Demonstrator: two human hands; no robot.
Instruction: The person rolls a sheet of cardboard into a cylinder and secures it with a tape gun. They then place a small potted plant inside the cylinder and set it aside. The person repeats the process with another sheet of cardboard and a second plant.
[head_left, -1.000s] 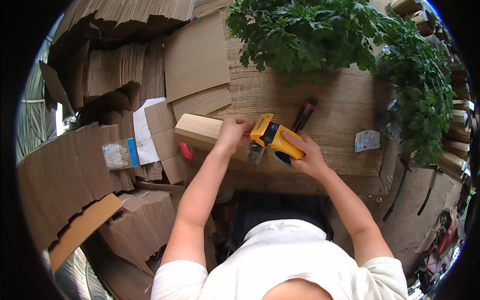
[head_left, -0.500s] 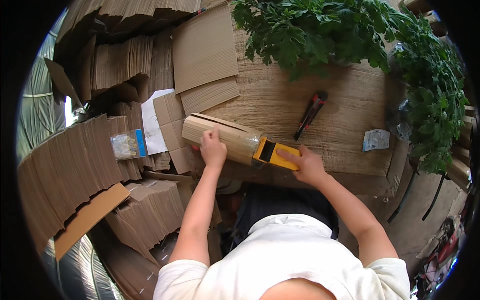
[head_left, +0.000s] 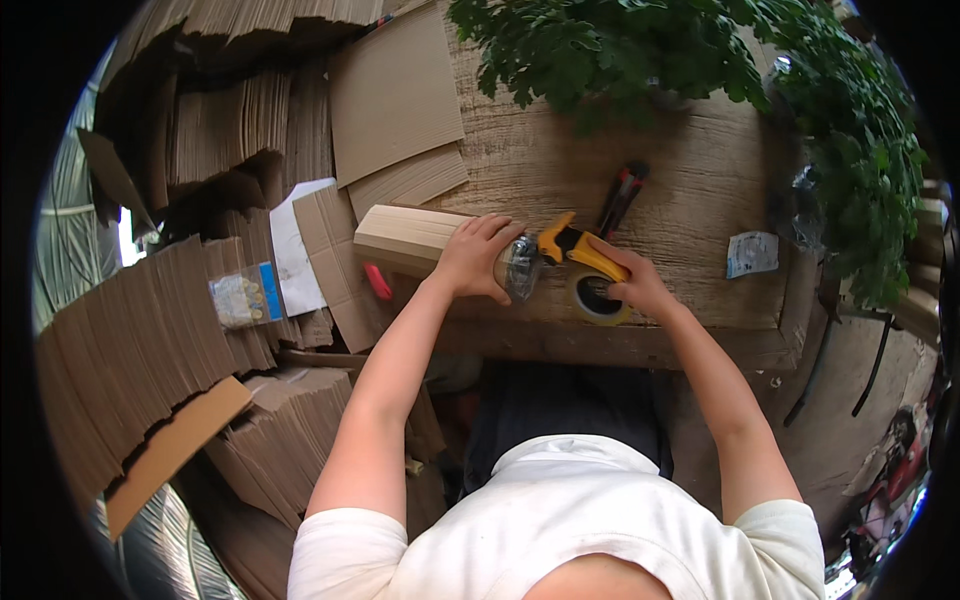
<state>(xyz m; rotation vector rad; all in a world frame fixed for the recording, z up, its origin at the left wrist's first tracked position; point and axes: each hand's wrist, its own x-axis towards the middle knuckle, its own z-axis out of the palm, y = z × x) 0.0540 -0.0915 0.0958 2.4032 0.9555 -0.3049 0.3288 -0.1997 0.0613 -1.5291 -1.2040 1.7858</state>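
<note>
On my head view, both hands work over the brown wood-grained table [head_left: 700,225], near its front edge. I have the left grip [head_left: 468,256] closed across a long, pale tan, many-sided cardboard bundle [head_left: 400,228], fingers over the far side and thumb toward the body. The bundle lies left of centre on the table, its long axis running left to right and dipping slightly toward the right end. That end wears a crinkled band of clear plastic film [head_left: 521,272], just beyond my left fingers.

My right grip [head_left: 645,283] is wrapped around a yellow-and-black handheld tape dispenser [head_left: 600,258], with a round tape roll [head_left: 603,316] below it. The relation that counts: the dispenser's head points left at the filmed end, near it and almost in line with the long axis. Whether a strand of tape joins them, I cannot tell. The left grip is nearer that end; the right comes from the opposite side. A black-and-red utility knife [head_left: 622,195] lies just beyond the dispenser, and a small red object [head_left: 377,281] sits beside the bundle's left part.
</note>
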